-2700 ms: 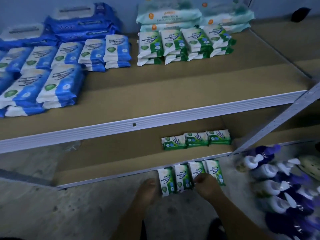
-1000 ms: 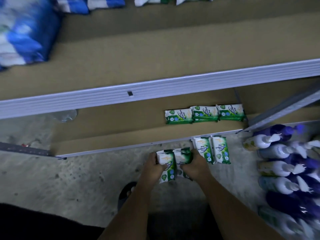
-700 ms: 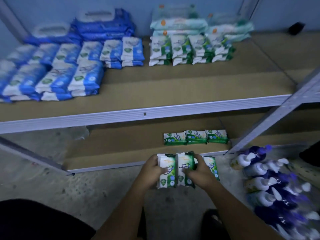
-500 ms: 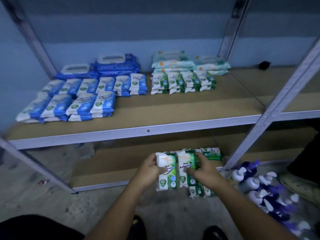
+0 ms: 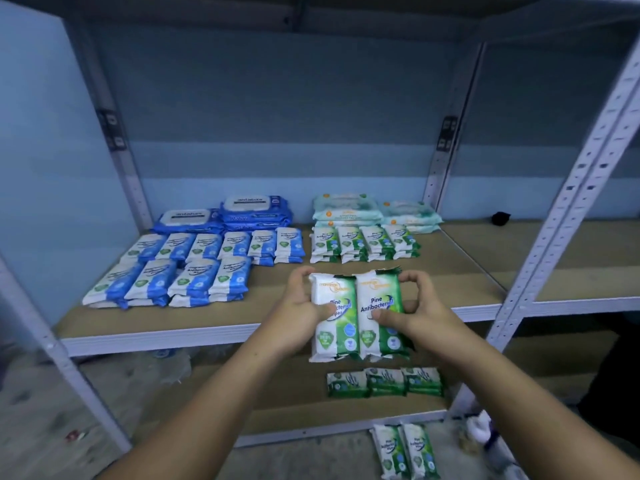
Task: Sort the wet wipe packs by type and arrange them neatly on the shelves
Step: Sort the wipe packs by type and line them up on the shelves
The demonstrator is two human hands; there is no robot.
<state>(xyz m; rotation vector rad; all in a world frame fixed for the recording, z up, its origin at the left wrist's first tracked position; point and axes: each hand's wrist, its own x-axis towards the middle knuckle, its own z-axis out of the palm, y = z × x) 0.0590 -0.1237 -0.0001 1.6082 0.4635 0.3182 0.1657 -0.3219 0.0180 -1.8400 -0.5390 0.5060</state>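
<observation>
I hold two green-and-white pine antibacterial wipe packs (image 5: 358, 315) side by side in the air, just in front of the middle shelf (image 5: 242, 332). My left hand (image 5: 298, 311) grips the left pack, my right hand (image 5: 420, 308) grips the right one. A row of the same green packs (image 5: 363, 242) lies stacked at the back of that shelf. Blue-and-white packs (image 5: 187, 271) fill its left part. Three small green packs (image 5: 384, 382) lie on the lower shelf. Two more green packs (image 5: 405, 452) lie on the floor.
Large blue lidded packs (image 5: 225, 218) and pale green packs (image 5: 374, 211) are stacked against the back wall. A perforated metal upright (image 5: 554, 220) stands at the right. Bottles (image 5: 485, 434) lie on the floor at lower right. Bare shelf board (image 5: 446, 275) lies behind my hands.
Both hands lifted two green packs from the floor up to the height of the middle shelf. My view rose from the floor to the shelves.
</observation>
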